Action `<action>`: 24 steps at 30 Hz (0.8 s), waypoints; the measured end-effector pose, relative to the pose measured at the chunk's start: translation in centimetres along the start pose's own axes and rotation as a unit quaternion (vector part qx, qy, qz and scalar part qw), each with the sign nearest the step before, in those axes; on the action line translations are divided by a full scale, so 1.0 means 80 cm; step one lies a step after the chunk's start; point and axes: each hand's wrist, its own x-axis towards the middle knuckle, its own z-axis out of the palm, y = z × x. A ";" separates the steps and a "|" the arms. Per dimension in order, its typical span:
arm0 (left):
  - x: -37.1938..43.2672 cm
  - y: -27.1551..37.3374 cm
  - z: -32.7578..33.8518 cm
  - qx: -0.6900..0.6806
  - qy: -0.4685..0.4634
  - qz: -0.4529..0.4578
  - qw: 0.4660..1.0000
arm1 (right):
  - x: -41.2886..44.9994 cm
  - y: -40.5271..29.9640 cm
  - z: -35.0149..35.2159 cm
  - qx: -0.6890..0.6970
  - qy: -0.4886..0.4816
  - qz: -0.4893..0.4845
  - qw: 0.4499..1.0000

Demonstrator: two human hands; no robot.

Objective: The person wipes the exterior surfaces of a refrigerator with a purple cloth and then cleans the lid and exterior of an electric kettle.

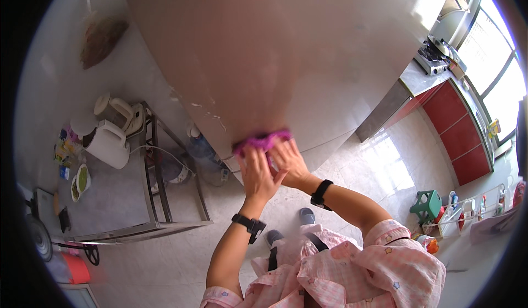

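Observation:
A crumpled purple cloth (pixel 269 140) lies pressed against the lower part of a tall, glossy, pinkish-grey panel (pixel 264 60), which looks like a refrigerator door. My left hand (pixel 260 174) holds the cloth's left part, fingers extended upward over it. Close beside it, my right hand (pixel 290 162) presses on the cloth's right part, with the two thumbs near each other. Fingertips partly cover the cloth, and its far edge is blurred. Below the hands, a thin seam (pixel 326 140) crosses the panel. Both wrists wear black straps.
To the left, a metal-framed table (pixel 119 200) carries a white electric kettle (pixel 108 145), a glass-bodied jug (pixel 113 110) and bowls (pixel 82 178). A gas stove (pixel 431 60) sits on the right counter (pixel 420 79). Lower right are a green stool (pixel 425 206) and a white rack (pixel 474 209).

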 end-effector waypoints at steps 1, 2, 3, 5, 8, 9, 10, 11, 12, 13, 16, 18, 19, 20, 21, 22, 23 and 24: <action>0.022 0.016 -0.009 -0.020 0.004 0.023 1.000 | 0.003 0.000 -0.021 0.019 0.025 0.072 0.997; 0.049 0.032 -0.027 -0.030 0.011 0.062 0.998 | 0.013 0.007 -0.036 0.006 0.103 0.097 0.990; 0.078 0.048 -0.047 -0.040 0.018 0.100 0.994 | 0.027 0.017 -0.050 -0.007 0.180 0.122 0.976; 0.123 0.068 -0.070 -0.040 0.072 0.156 0.984 | 0.065 0.034 -0.078 -0.062 0.242 0.121 0.961; 0.155 0.100 -0.075 -0.026 0.136 0.138 0.981 | 0.094 0.050 -0.110 -0.122 0.279 0.107 0.946; 0.147 0.104 -0.072 -0.032 0.130 0.132 0.982 | 0.082 0.045 -0.098 -0.120 0.277 0.108 0.947; 0.130 0.099 -0.063 -0.033 0.126 0.134 0.982 | 0.062 0.038 -0.073 -0.101 0.235 0.116 0.960; 0.109 0.087 -0.044 -0.018 0.086 0.133 0.987 | 0.041 0.035 -0.042 -0.083 0.196 0.122 0.970; 0.088 0.082 -0.018 -0.011 0.046 0.134 0.990 | 0.011 0.041 -0.014 -0.072 0.154 0.130 0.977; 0.063 0.073 0.010 -0.009 0.012 0.133 0.991 | -0.020 0.047 0.014 -0.056 0.111 0.137 0.983; 0.030 0.045 0.034 0.018 -0.043 0.117 0.992 | -0.044 0.032 0.021 0.040 0.102 0.140 0.984; 0.048 0.062 0.012 -0.063 -0.026 0.088 0.994 | -0.036 0.044 0.012 0.013 0.139 0.145 0.980; 0.065 0.069 0.000 -0.069 0.004 0.092 0.993 | -0.014 0.057 0.004 -0.016 0.162 0.138 0.977; 0.090 0.076 -0.021 -0.069 0.041 0.100 0.992 | 0.010 0.070 -0.012 -0.040 0.215 0.109 0.970; 0.114 0.082 -0.048 -0.066 0.075 0.102 0.990 | 0.042 0.083 -0.036 -0.082 0.244 0.083 0.963; 0.136 0.084 -0.072 -0.049 0.126 0.080 0.988 | 0.084 0.073 -0.075 -0.114 0.260 0.057 0.957; 0.157 0.085 -0.098 -0.029 0.181 0.058 0.981 | 0.131 0.049 -0.117 -0.112 0.323 0.003 0.940; 0.173 0.086 -0.124 -0.041 0.215 0.030 0.975 | 0.163 0.031 -0.151 -0.124 0.339 -0.019 0.932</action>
